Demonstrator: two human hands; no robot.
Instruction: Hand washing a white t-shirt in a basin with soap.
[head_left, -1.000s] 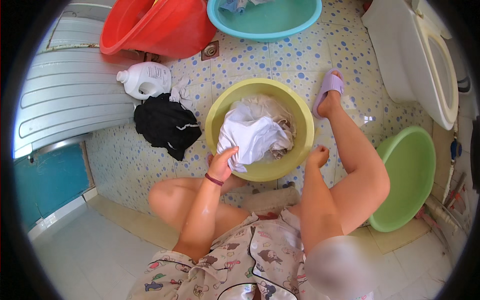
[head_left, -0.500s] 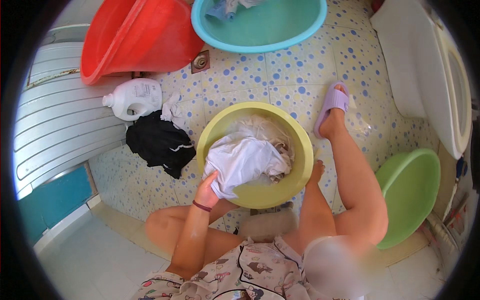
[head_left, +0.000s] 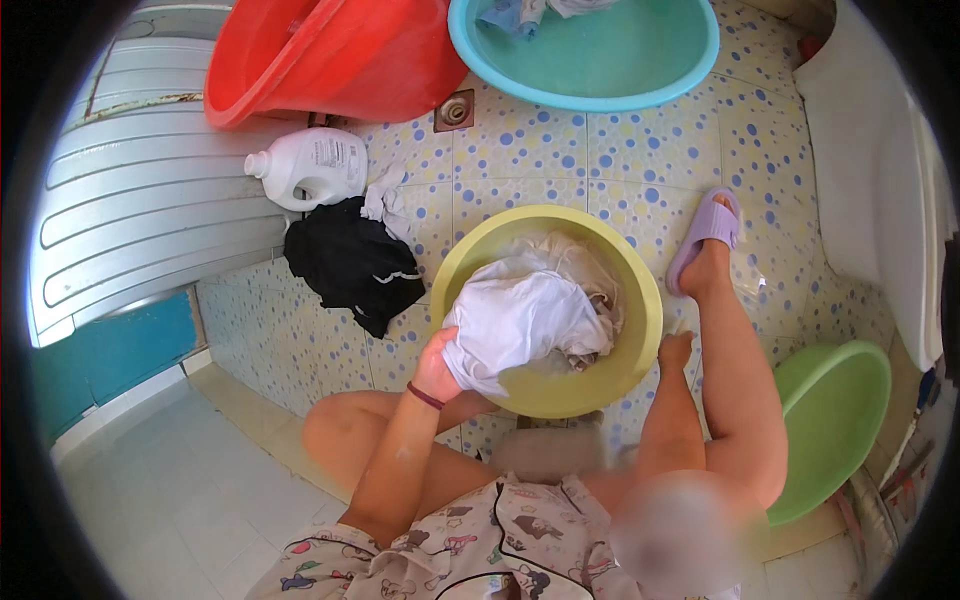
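A white garment (head_left: 520, 325) lies bunched in the yellow basin (head_left: 648, 335), which has cloudy water in it. My left hand (head_left: 437, 366) is closed on the garment's near left edge, at the basin's rim. Beneath and behind it, a cream, partly brownish cloth (head_left: 575, 258) sits wet in the basin. My right hand (head_left: 676, 350) is lowered just outside the basin's right side, its fingers drawn together beside a small pale thing that I cannot make out.
Black clothing (head_left: 350, 262), a small white cloth (head_left: 386, 200) and a white detergent jug (head_left: 325, 165) lie at left. Behind stand a red tub (head_left: 370, 70) and a blue basin (head_left: 585, 98). A green basin (head_left: 835, 430) leans at right, near my slippered foot (head_left: 712, 240).
The whole view has shifted, so things appear farther right. My left hand keeps its hold on the white garment, and my right hand stays low beside the yellow basin.
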